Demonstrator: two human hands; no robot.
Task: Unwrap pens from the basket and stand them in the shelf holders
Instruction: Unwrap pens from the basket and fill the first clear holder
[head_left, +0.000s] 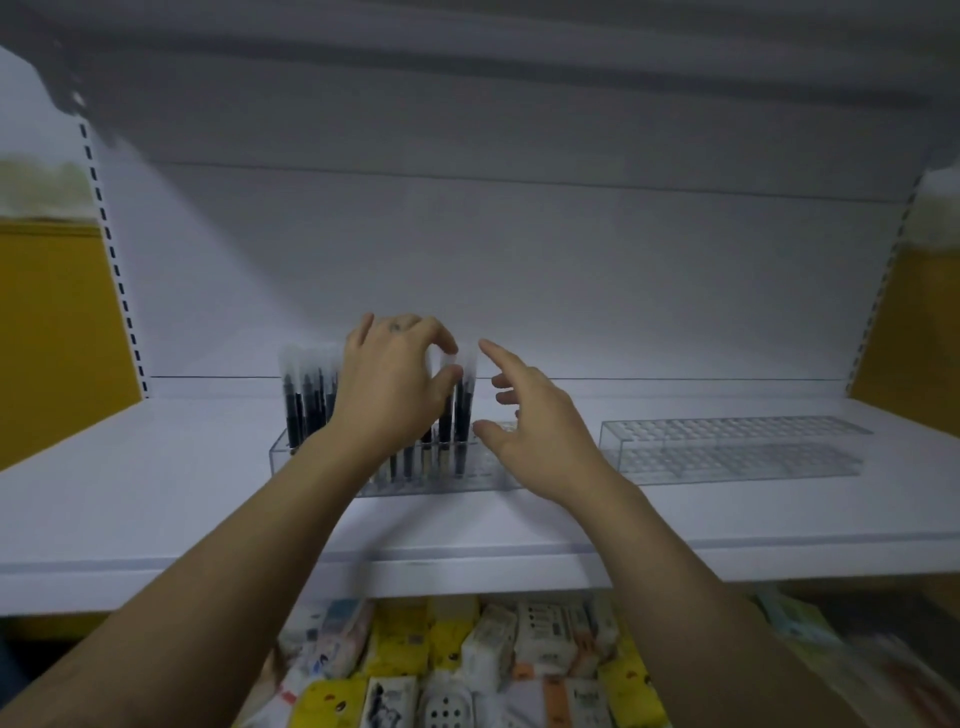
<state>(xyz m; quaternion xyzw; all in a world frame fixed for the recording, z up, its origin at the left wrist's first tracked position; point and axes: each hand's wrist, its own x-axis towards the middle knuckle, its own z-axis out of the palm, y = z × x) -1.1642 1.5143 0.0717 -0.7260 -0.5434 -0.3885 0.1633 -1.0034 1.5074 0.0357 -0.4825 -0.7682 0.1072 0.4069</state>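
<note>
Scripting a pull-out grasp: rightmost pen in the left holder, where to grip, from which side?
Pinch the pen by its clear cap, from above and the right. It stands upright, lower end sunk in the holder, other pens crowd its left, free holes lie to its right.

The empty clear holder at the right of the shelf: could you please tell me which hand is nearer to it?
Right. The right hand hovers open left of the empty holder, not touching it; the left hand is farther left, pinching a pen in the other holder.
</note>
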